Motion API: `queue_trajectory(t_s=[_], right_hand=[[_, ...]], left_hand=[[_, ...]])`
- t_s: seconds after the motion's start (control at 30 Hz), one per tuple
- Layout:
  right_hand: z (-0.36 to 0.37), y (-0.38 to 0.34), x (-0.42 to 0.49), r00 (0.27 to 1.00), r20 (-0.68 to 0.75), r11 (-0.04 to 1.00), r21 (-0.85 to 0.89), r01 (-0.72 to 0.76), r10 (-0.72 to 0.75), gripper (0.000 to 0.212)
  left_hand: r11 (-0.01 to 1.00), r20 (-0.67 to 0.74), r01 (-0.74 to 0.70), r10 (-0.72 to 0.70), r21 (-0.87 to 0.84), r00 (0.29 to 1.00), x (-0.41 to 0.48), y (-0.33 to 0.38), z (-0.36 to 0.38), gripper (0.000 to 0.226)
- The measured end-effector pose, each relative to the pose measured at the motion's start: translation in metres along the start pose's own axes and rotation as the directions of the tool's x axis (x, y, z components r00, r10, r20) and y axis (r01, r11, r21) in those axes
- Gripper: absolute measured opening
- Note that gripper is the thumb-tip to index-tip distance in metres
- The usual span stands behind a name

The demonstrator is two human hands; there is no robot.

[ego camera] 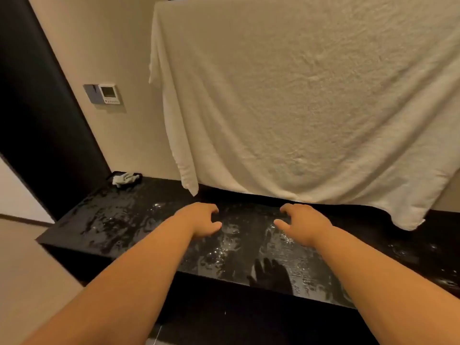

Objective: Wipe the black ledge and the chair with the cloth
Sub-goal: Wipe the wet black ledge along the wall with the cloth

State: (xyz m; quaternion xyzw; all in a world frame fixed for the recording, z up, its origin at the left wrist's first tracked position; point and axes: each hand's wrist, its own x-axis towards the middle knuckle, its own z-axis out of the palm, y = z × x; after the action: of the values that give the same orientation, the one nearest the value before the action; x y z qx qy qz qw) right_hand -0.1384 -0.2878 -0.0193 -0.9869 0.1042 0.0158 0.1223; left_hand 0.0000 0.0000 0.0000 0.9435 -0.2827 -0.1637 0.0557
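Cloth lies at black ledge corner, towel overhanging; left hand, right hand grip released.

Glossy black ledge, streaked and beaded with water, under left grip and right grip. Small pale grey cloth, crumpled on the ledge's far corner, well apart from left grip, beyond and leftward.
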Motion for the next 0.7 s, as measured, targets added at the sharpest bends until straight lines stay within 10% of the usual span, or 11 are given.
queue_trajectory(t_s=[0.7], right_hand=[[0.175, -0.223, 0.021, 0.854, 0.430, 0.933, -0.068, 0.354, -0.293, 0.067]], left_hand=[[0.916, 0.222, 0.379, -0.345, -0.133, 0.912, -0.146, -0.222, 0.167, 0.069]])
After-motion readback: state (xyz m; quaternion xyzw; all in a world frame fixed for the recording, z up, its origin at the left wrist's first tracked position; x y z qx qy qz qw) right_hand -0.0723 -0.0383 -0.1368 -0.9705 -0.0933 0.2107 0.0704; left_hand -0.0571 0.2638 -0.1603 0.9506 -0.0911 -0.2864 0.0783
